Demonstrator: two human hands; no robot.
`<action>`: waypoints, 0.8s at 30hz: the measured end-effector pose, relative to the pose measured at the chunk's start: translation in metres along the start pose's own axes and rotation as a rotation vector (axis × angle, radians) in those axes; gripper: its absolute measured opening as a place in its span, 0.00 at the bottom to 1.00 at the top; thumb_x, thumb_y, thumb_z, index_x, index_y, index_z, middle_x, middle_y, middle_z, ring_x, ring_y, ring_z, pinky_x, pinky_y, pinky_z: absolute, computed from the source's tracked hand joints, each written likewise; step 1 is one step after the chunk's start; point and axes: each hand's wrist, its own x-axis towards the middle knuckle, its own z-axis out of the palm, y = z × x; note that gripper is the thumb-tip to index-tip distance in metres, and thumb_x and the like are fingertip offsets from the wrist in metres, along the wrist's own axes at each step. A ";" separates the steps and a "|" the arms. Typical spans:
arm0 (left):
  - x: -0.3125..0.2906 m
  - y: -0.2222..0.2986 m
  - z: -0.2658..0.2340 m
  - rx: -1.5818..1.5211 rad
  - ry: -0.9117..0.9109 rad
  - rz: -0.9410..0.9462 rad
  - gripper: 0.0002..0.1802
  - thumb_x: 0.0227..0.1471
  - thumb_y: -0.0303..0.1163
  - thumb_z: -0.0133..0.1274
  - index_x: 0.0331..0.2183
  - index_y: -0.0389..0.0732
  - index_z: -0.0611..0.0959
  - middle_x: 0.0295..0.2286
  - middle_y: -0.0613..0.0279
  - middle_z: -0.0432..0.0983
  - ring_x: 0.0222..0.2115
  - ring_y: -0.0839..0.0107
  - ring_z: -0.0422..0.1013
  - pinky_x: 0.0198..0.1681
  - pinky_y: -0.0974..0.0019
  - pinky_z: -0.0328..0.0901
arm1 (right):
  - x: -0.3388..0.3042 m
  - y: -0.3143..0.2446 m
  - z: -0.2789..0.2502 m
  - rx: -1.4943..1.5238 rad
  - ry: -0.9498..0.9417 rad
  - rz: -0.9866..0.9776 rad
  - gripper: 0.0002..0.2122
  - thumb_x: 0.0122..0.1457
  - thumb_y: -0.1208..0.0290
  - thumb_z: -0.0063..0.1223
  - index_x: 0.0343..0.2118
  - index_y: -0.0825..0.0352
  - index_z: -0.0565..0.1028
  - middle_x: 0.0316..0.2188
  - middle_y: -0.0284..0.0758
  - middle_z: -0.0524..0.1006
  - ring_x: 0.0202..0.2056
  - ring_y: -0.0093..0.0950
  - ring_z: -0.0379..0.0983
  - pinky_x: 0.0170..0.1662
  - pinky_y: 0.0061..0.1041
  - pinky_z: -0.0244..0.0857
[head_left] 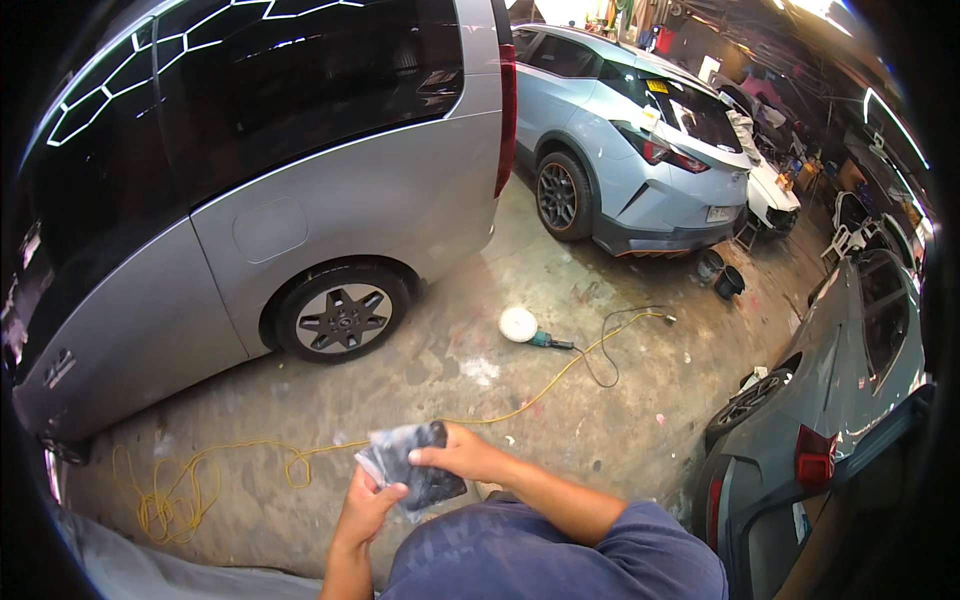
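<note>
In front of my body, both hands are closed on a crumpled bundle (436,487), dark grey with a pale, whitish part on its left side. It looks like a folded cloth, though I cannot tell whether the pale part is cloth or plastic. My left hand (372,503) grips its lower left edge, thumb on top. My right hand (462,455) pinches its right side from above, thumb pressed on the dark part. On the floor beyond lies a green corded polisher (545,339) with a round white pad (518,324), apart from both hands.
A silver van (370,200) stands at left. Behind it is a light blue car (600,140), with black buckets (729,284) beside it. A grey car (760,440) with its rear open is at right. A yellow cord (505,415) crosses the concrete floor, coiled at left.
</note>
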 end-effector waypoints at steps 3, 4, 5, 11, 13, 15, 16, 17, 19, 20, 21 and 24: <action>0.001 -0.009 -0.010 -0.218 0.063 0.043 0.45 0.57 0.42 0.59 0.65 0.33 0.54 0.58 0.52 0.64 0.59 0.63 0.62 0.63 0.59 0.55 | -0.010 0.007 -0.001 0.161 0.195 -0.005 0.15 0.63 0.65 0.56 0.48 0.68 0.77 0.41 0.28 0.80 0.42 0.18 0.74 0.49 0.23 0.67; 0.000 -0.011 -0.012 -0.243 0.069 0.045 0.47 0.56 0.47 0.58 0.65 0.33 0.54 0.58 0.52 0.64 0.59 0.62 0.61 0.63 0.59 0.55 | -0.016 0.009 -0.004 0.195 0.250 0.020 0.15 0.64 0.65 0.55 0.49 0.68 0.77 0.42 0.28 0.79 0.43 0.18 0.74 0.49 0.23 0.67; -0.001 -0.013 -0.013 -0.267 0.073 0.047 0.49 0.56 0.52 0.58 0.65 0.33 0.54 0.58 0.52 0.64 0.60 0.61 0.61 0.64 0.58 0.54 | -0.019 0.012 -0.008 0.125 0.225 0.044 0.16 0.65 0.64 0.54 0.51 0.68 0.76 0.43 0.30 0.79 0.45 0.20 0.73 0.52 0.24 0.66; -0.003 -0.024 -0.003 -0.184 -0.103 -0.010 0.53 0.53 0.63 0.53 0.64 0.33 0.56 0.59 0.54 0.62 0.61 0.60 0.58 0.64 0.57 0.53 | -0.045 0.037 0.008 0.182 0.059 0.095 0.19 0.65 0.63 0.53 0.55 0.68 0.72 0.48 0.31 0.77 0.49 0.21 0.71 0.56 0.26 0.62; 0.001 -0.036 0.002 -0.241 -0.052 0.012 0.53 0.53 0.56 0.58 0.65 0.34 0.53 0.59 0.52 0.62 0.59 0.59 0.61 0.64 0.56 0.54 | -0.053 0.047 0.011 0.211 0.123 0.115 0.20 0.66 0.62 0.53 0.56 0.69 0.71 0.49 0.31 0.76 0.49 0.22 0.72 0.55 0.26 0.63; 0.001 -0.043 0.010 -0.210 0.057 0.064 0.45 0.53 0.45 0.60 0.63 0.35 0.57 0.58 0.52 0.63 0.57 0.60 0.63 0.63 0.56 0.56 | -0.069 0.055 0.008 0.337 0.264 0.127 0.19 0.66 0.63 0.53 0.55 0.69 0.72 0.49 0.32 0.77 0.49 0.23 0.72 0.54 0.27 0.64; 0.004 -0.035 0.018 -0.144 0.141 0.114 0.38 0.53 0.38 0.60 0.60 0.36 0.64 0.57 0.52 0.65 0.56 0.61 0.64 0.62 0.57 0.57 | -0.077 0.055 0.007 0.401 0.328 0.126 0.19 0.65 0.63 0.53 0.55 0.68 0.72 0.49 0.32 0.77 0.49 0.23 0.72 0.54 0.27 0.64; 0.004 -0.031 0.025 -0.078 0.225 0.164 0.31 0.53 0.31 0.60 0.57 0.37 0.70 0.56 0.52 0.66 0.55 0.62 0.65 0.61 0.57 0.58 | -0.088 0.052 0.007 0.495 0.391 0.133 0.19 0.65 0.64 0.54 0.54 0.68 0.72 0.49 0.33 0.77 0.49 0.24 0.73 0.54 0.28 0.65; 0.003 -0.045 0.003 0.025 0.120 0.258 0.17 0.49 0.20 0.55 0.44 0.39 0.78 0.52 0.53 0.70 0.53 0.65 0.67 0.59 0.59 0.59 | -0.109 0.051 0.003 0.470 0.541 0.058 0.18 0.64 0.64 0.55 0.53 0.68 0.72 0.48 0.33 0.77 0.49 0.24 0.73 0.53 0.29 0.66; 0.002 -0.044 0.000 0.078 0.070 0.309 0.14 0.47 0.15 0.52 0.37 0.40 0.81 0.50 0.53 0.71 0.52 0.66 0.68 0.58 0.60 0.60 | -0.118 0.051 0.000 0.458 0.611 0.019 0.18 0.64 0.64 0.55 0.53 0.68 0.72 0.48 0.33 0.77 0.49 0.25 0.73 0.53 0.29 0.66; -0.002 -0.044 0.003 0.087 0.070 0.291 0.11 0.47 0.14 0.52 0.32 0.40 0.81 0.49 0.54 0.72 0.51 0.67 0.68 0.58 0.60 0.61 | -0.129 0.052 -0.004 0.510 0.640 0.014 0.18 0.63 0.65 0.55 0.53 0.67 0.72 0.48 0.33 0.77 0.49 0.25 0.73 0.53 0.30 0.66; -0.014 -0.035 0.028 0.095 0.057 0.240 0.11 0.47 0.12 0.51 0.24 0.40 0.79 0.45 0.56 0.75 0.49 0.69 0.69 0.56 0.62 0.61 | -0.158 0.048 -0.009 0.562 0.761 -0.043 0.17 0.64 0.65 0.54 0.53 0.67 0.72 0.48 0.33 0.77 0.49 0.25 0.73 0.54 0.30 0.65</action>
